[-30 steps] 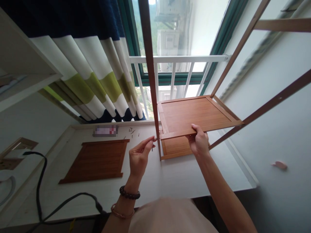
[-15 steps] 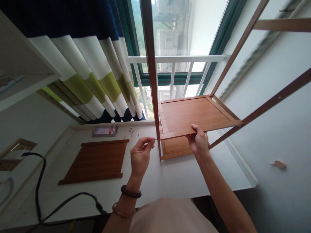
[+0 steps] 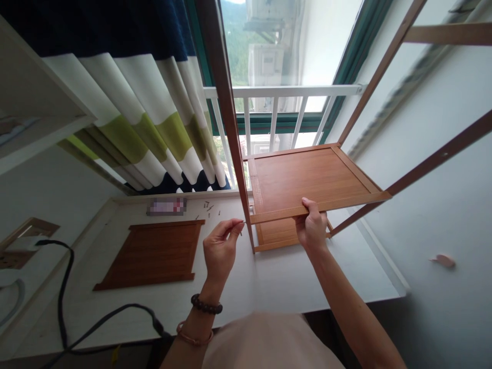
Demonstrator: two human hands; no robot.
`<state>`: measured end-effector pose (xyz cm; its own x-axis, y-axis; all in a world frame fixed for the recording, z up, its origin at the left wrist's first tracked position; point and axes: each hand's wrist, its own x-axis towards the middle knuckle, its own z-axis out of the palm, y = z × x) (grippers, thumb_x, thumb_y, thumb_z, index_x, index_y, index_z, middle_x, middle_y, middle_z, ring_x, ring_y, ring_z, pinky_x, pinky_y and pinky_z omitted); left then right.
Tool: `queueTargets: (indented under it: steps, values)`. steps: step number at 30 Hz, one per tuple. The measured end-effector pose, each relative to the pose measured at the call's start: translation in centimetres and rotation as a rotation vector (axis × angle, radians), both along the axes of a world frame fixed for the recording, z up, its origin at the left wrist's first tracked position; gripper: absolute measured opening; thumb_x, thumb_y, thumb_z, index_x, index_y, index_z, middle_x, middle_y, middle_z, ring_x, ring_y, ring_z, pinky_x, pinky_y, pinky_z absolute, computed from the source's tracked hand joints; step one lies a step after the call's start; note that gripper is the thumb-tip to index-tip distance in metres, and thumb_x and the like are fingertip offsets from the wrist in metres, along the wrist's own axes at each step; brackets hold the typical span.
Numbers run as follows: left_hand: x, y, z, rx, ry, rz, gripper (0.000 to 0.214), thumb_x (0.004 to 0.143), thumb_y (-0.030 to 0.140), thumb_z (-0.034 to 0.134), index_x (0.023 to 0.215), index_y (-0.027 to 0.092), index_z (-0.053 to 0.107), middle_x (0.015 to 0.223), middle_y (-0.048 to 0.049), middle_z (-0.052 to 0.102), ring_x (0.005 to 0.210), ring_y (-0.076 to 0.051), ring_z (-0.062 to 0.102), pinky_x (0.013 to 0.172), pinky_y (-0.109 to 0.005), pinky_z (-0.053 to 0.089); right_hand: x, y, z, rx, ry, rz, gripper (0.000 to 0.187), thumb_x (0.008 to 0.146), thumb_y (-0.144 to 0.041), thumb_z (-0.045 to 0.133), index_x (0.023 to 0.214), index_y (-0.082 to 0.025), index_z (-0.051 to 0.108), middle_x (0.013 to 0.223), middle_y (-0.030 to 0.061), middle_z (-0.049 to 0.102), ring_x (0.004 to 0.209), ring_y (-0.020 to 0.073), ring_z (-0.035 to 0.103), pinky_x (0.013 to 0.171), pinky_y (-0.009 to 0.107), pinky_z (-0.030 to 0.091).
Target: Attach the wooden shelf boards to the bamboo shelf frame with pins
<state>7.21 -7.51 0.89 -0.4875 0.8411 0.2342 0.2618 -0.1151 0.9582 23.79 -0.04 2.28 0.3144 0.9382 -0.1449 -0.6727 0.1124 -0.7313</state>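
Note:
My left hand [image 3: 221, 246] pinches a small thin screw [image 3: 243, 222] between thumb and fingertips, its tip at the outer side of the left wooden post [image 3: 235, 133]. A second dark bit pokes out below the fingers, too small to make out. My right hand [image 3: 312, 225] grips the front edge of a brown wooden shelf board [image 3: 311, 177], thumb on top and fingers underneath. The board sits level between the posts of a wooden rack, its left end touching the left post. Below it is a lower shelf [image 3: 279, 231], partly hidden.
On the white tabletop [image 3: 269, 282] lie a loose wooden panel [image 3: 154, 253], several small screws [image 3: 208, 206] and a blurred-out packet [image 3: 166, 206]. A black cable [image 3: 126, 308] runs along the left front. Behind are a curtain [image 3: 146, 128] and a window with a white railing [image 3: 284, 92].
The left post has tilted left at its top and now meets the shelf board's left end. My left hand has shifted slightly left; my right hand still grips the board.

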Motion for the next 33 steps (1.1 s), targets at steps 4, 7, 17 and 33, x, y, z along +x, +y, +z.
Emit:
queueTargets:
  steps: [4, 7, 17, 33]
  values:
    - [0.0, 0.0, -0.2, 0.038, 0.057, 0.025, 0.012, 0.070, 0.029, 0.065, 0.078, 0.020, 0.068, 0.073, -0.0002, 0.064, 0.070, -0.013, 0.060, 0.069, -0.025, 0.050, 0.0, 0.2, -0.4, -0.014, -0.007, 0.002, 0.023, 0.061, -0.021, 0.065, 0.079, -0.019, 0.052, 0.064, -0.0072, 0.052, 0.058, 0.0075, 0.054, 0.050, 0.018, 0.050]
    - [0.2, 0.0, -0.4, 0.060, 0.050, 0.020, 0.013, 0.069, 0.029, 0.066, 0.079, 0.021, 0.068, 0.076, -0.0010, 0.064, 0.073, -0.014, 0.060, 0.070, -0.026, 0.050, 0.3, 0.3, -0.7, -0.037, 0.001, 0.034, 0.019, 0.061, -0.022, 0.065, 0.074, -0.017, 0.051, 0.065, -0.0055, 0.053, 0.059, 0.0086, 0.055, 0.050, 0.019, 0.050]
    - [0.1, 0.0, -0.3, 0.035, -0.027, -0.062, 0.015, 0.069, 0.028, 0.066, 0.082, 0.021, 0.068, 0.079, -0.0013, 0.065, 0.073, -0.013, 0.060, 0.069, -0.025, 0.050, 0.6, 0.3, -0.8, -0.034, 0.061, 0.040, 0.017, 0.060, -0.017, 0.066, 0.072, -0.015, 0.054, 0.063, -0.0052, 0.055, 0.060, 0.0096, 0.057, 0.050, 0.020, 0.051]
    - [0.2, 0.2, 0.8, -0.028, -0.215, -0.074, 0.020, 0.066, 0.028, 0.069, 0.082, 0.017, 0.068, 0.077, -0.0026, 0.068, 0.067, -0.013, 0.062, 0.064, -0.025, 0.052, 0.8, 0.5, -0.6, -0.054, 0.053, 0.021, 0.018, 0.058, -0.017, 0.067, 0.069, -0.015, 0.053, 0.064, -0.0055, 0.058, 0.060, 0.0088, 0.058, 0.051, 0.019, 0.051]
